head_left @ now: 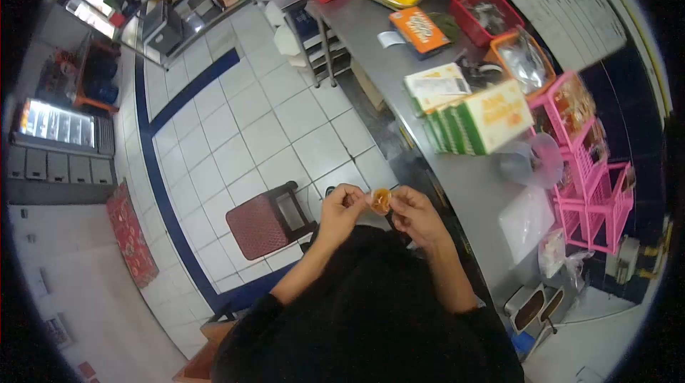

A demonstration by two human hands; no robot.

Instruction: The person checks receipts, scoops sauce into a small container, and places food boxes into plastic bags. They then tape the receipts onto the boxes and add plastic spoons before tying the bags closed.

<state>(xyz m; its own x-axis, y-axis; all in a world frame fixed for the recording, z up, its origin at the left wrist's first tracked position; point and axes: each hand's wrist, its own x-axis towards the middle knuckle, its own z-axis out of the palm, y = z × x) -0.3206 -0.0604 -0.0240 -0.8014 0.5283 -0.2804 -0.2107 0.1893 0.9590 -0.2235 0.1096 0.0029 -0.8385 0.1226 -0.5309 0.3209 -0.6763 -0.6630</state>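
In front of my black top, both hands pinch a small clear bag of orange stuff (380, 202); what the stuff is, I cannot make out. My left hand (344, 206) grips its left edge between thumb and fingers. On the opposite edge, the fingers of my right hand (417, 213) are closed. The bag is held in the air beside the metal counter (457, 205), not resting on it.
Green-and-white boxes (492, 118), an orange box (421, 30), a red basket (487, 16) and a pink rack (589, 169) stand on the counter. A plastic bag (526, 222) lies nearer. On the tiled floor at left is a dark red stool (258, 226).
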